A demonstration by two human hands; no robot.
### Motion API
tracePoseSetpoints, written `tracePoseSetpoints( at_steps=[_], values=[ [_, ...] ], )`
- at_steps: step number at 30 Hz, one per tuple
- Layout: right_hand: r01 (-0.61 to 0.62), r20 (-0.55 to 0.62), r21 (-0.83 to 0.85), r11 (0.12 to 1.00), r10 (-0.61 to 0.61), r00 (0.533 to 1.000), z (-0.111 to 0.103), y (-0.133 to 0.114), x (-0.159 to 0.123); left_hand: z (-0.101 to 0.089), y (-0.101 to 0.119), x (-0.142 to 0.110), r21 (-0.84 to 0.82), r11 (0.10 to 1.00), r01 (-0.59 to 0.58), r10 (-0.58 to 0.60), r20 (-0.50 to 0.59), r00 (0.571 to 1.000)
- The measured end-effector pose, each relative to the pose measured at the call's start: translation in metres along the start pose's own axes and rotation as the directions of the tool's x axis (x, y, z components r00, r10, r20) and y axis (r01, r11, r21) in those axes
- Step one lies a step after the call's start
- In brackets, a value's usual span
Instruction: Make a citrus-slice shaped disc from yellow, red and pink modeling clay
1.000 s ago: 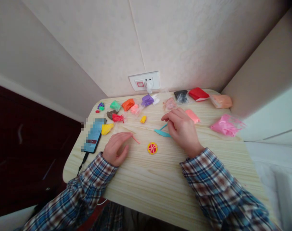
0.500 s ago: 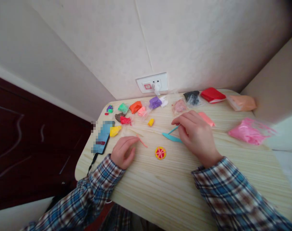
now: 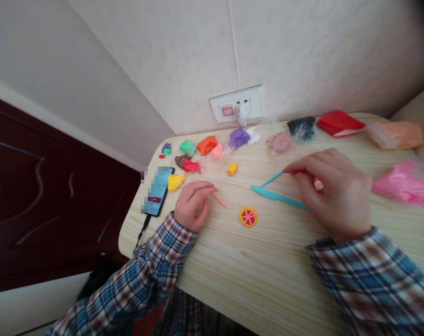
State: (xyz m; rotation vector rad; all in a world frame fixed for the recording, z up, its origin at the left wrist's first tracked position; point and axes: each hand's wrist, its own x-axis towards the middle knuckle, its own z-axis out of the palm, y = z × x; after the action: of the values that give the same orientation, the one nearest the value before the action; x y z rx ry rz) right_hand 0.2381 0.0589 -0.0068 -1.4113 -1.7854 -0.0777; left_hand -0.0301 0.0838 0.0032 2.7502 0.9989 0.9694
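My right hand (image 3: 334, 193) is closed in a pinch round a thin blue modelling tool (image 3: 273, 178), whose free end slants down to the left. Under it lies a blue plastic knife (image 3: 280, 196), its far end hidden by that hand. My left hand (image 3: 194, 205) rests on the table with its thumb apart from the bent fingers. At its fingertips lies a thin pink clay strip (image 3: 220, 199); whether they press on its end is hard to tell. Between the hands sits a flat round clay piece (image 3: 248, 217), red with a yellow rim and crossed pink strips.
Along the wooden table's (image 3: 232, 266) back are bagged clays, including orange (image 3: 207, 145), purple (image 3: 239, 138), black (image 3: 302, 128) and red (image 3: 340, 124). A yellow clay lump (image 3: 232, 168) stands mid-table. A phone (image 3: 158, 192) lies left, pink clay (image 3: 404, 184) right. The wall has a socket (image 3: 236, 105).
My right hand has shifted right, drawing the thin tool along and uncovering more of the blue knife. The whole view has also shifted; my left hand stays beside the pink strip.
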Motion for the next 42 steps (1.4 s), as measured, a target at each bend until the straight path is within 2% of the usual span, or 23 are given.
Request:
tracePoseSetpoints(
  at_steps=[3,5,10,15,20,25,27,30,37,42],
  values=[
    [0.003,-0.002,0.004,1.000,-0.003,1.000,0.000,0.002,-0.001,-0.001,0.002,-0.003,0.069,0.997,0.039,-0.039,-0.007,0.999],
    [0.006,-0.011,0.015,1.000,-0.006,1.000,0.002,0.003,-0.002,-0.003,0.003,-0.007,0.146,0.989,0.037,-0.046,0.056,0.997],
    [0.018,0.001,0.040,0.999,-0.018,1.000,0.005,0.003,-0.002,-0.011,0.001,-0.019,0.259,0.964,-0.065,0.018,0.181,0.983],
    [0.024,0.039,0.026,0.999,-0.025,0.999,0.008,0.003,-0.003,-0.019,-0.009,-0.022,0.218,0.956,-0.199,0.104,0.381,0.919],
    [-0.015,0.035,0.028,0.999,0.014,0.999,0.007,0.004,-0.004,-0.017,-0.010,-0.019,0.189,0.971,-0.147,0.051,0.438,0.898],
    [-0.030,0.036,0.021,0.999,0.029,0.999,0.006,0.003,-0.003,-0.014,-0.010,-0.025,0.142,0.980,-0.142,0.040,0.555,0.831],
    [-0.040,0.042,0.033,0.999,0.039,0.998,0.007,0.004,-0.003,-0.016,-0.009,-0.031,0.135,0.980,-0.143,0.041,0.571,0.820],
    [-0.017,0.037,0.039,0.999,0.016,0.999,0.008,0.005,-0.003,-0.020,-0.006,-0.037,0.164,0.978,-0.125,0.012,0.557,0.830],
    [0.004,0.019,0.022,1.000,-0.004,1.000,0.009,0.006,-0.003,-0.013,-0.004,-0.024,0.197,0.973,-0.118,-0.008,0.545,0.839],
    [-0.016,0.031,0.040,0.999,0.015,0.999,0.008,0.006,-0.003,-0.017,-0.003,-0.031,0.217,0.970,-0.113,-0.019,0.526,0.850]
  ],
)
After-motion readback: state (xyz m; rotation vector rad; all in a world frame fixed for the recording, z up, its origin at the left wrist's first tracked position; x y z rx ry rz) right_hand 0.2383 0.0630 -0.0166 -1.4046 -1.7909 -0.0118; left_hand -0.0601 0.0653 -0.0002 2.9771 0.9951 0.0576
